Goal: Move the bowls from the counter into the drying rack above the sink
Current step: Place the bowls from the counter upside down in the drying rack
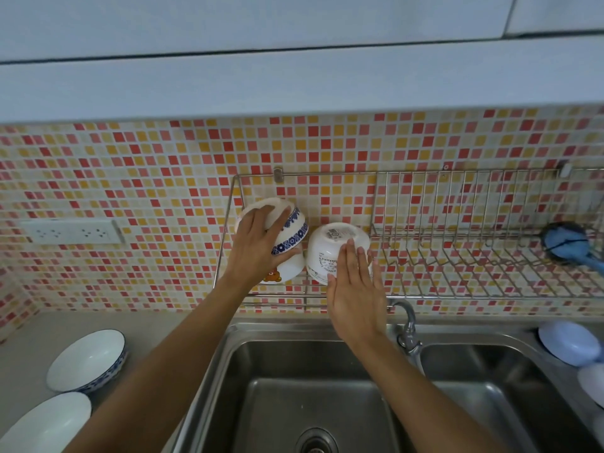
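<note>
A wire drying rack (457,243) hangs on the tiled wall above the sink (313,387). My left hand (258,243) grips an upturned white bowl with a blue pattern (291,230) at the rack's left end; it sits on top of a white bowl with a bear picture (284,271). My right hand (354,289) rests flat, fingers straight, against an upturned plain white bowl (330,246) beside them in the rack. On the counter at the lower left stand a blue-rimmed white bowl (86,359) and a plain white bowl (49,423).
The tap (407,328) stands just below the rack between the two sink basins. A blue brush (565,241) lies at the rack's right end. Pale dishes (568,343) sit at the right edge. A wall socket (72,231) is on the left, a cabinet overhead.
</note>
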